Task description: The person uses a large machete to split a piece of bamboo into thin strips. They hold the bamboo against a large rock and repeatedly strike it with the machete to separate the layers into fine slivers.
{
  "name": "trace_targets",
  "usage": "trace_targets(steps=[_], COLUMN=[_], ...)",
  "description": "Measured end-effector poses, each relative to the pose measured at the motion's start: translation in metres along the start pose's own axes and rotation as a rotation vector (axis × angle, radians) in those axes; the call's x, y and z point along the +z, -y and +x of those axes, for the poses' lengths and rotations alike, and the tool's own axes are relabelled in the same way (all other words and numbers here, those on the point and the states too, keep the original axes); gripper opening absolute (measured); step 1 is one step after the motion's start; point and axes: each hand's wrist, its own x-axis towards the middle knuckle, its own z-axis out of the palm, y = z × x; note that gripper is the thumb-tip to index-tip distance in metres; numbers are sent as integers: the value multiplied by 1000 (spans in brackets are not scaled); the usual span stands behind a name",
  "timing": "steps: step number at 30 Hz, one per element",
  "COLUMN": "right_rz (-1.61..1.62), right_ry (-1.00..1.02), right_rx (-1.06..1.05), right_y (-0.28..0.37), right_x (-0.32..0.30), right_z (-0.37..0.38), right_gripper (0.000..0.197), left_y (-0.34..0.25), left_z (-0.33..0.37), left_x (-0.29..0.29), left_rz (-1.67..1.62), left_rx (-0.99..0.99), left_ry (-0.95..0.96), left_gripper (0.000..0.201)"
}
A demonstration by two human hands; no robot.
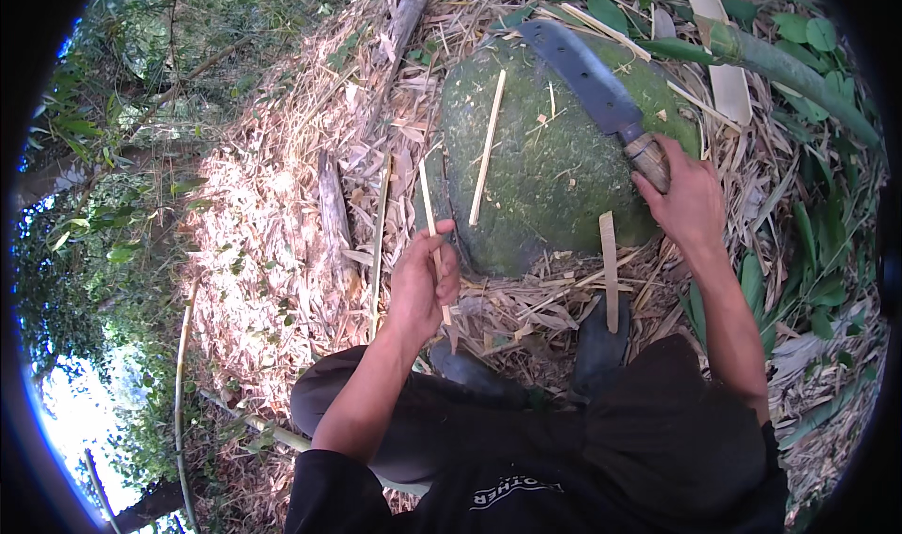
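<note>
My right hand [691, 196] is closed round the wooden handle of a machete [584, 78]. Its broad dark blade points up and to the left over a mossy green rock [554, 186]. At the rock's left side, my left hand [426, 276] grips a thin pale bamboo strip [427, 196], which sticks out above and below the fist. Another narrow bamboo strip [488, 144] lies on the rock's left part. A wider flat bamboo piece [610, 262] rests at the rock's near edge, its lower end over my right shoe [601, 341].
Dry leaves and bamboo shavings [254, 243] cover the ground. A green bamboo pole [799, 78] lies at the upper right beside a pale split bamboo slat [728, 83]. Weathered logs [334, 210] lie left of the rock. Leafy plants [817, 243] grow on the right.
</note>
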Motion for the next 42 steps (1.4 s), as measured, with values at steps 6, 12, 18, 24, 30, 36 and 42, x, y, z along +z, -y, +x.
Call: trace_targets(steps=[6,12,18,24,30,36,42], right_rz=[-24,-18,-19,-112,173,498,381], right_ry=[46,104,105,100,185,-30,160], right_rx=[132,102,112,46,264,78,-115], right_y=[-16,-12,-17,-17,-8,26,38], right_x=[-7,-20,-18,-6,-21,-17,-19], right_z=[1,8,10,25,25,-28,-47], right_gripper=[54,55,58,53,42,32,37], left_y=[6,6,6,9,13,16,12], left_z=[2,0,-6,-22,-30,-37,-49], left_x=[-6,-3,8,22,27,35,47], left_rz=[-19,-33,-39,185,224,152,95], left_rx=[9,0,-37,-6,-25,25,27], left_ry=[7,49,73,164,229,248,326], left_gripper=[30,30,36,43,43,40,33])
